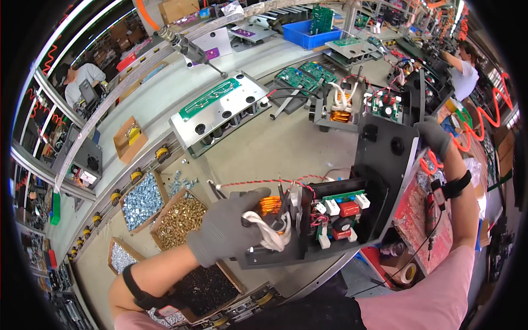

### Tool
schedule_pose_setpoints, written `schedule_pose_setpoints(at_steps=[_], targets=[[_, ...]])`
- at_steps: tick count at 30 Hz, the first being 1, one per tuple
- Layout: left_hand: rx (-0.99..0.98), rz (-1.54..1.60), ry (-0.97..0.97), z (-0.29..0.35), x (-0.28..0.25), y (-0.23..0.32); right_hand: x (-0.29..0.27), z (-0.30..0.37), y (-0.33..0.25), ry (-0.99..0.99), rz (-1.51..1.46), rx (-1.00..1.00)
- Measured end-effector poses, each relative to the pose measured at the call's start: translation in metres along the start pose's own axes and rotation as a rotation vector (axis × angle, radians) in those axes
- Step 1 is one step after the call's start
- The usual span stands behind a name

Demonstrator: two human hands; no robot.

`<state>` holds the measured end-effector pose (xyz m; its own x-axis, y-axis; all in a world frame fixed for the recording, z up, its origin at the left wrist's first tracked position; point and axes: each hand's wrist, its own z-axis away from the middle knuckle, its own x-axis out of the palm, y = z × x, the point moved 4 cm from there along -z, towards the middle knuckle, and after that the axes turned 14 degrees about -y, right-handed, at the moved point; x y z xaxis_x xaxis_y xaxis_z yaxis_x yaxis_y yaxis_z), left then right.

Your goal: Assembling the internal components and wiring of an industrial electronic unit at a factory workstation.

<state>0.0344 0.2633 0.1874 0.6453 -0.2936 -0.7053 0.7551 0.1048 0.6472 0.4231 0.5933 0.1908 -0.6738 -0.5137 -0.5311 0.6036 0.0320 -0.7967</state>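
A black metal electronics chassis (385, 157) rests in front of me, its end panel standing up on the right. Inside it are a copper coil (270, 205), a bundle of white-sleeved wires (275, 237) and a green circuit board with red and white components (342, 217). My left hand (226, 226), in a grey glove, is closed at the chassis's left end, beside the coil and the white wires; its fingertips are partly hidden. My right hand (434, 138), also gloved, grips the upper outer edge of the panel. A red-and-black twisted wire (258, 182) trails behind the coil.
Boxes of blue-silver screws (143, 202), brass-coloured screws (179, 220) and black screws (206, 291) stand at the left. Beyond lies a silver heatsink plate with a green board (220, 107), below a hanging power screwdriver (190, 48). Another coil assembly (341, 107) sits behind. Co-workers (82, 82) are farther off.
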Motion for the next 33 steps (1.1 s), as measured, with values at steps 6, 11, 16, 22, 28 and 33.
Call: schedule_pose_setpoints(at_steps=[6, 11, 16, 22, 28, 33], targets=[[-0.131, 0.335, -0.45, 0.003, 0.006, -0.008, 0.002, -0.044, -0.011, -0.24, 0.312, 0.127], [-0.236, 0.543, -0.482, -0.009, 0.021, -0.026, -0.009, -0.062, 0.016, -0.221, 0.22, 0.034], [-0.028, 0.728, -0.605, -0.019, 0.049, -0.039, -0.025, -0.018, 0.084, 0.111, 0.004, -0.258], [0.002, 0.798, -0.036, 0.023, 0.046, -0.076, 0.027, 0.156, 0.177, 0.664, 1.071, 0.205], [-0.652, 0.065, 0.277, 0.083, 0.014, -0.188, 0.024, 0.2, 0.258, 0.435, 0.812, 0.587], [-0.693, -0.146, 0.11, 0.1, 0.031, -0.222, 0.035, 0.192, 0.251, 0.624, 0.107, 0.227]])
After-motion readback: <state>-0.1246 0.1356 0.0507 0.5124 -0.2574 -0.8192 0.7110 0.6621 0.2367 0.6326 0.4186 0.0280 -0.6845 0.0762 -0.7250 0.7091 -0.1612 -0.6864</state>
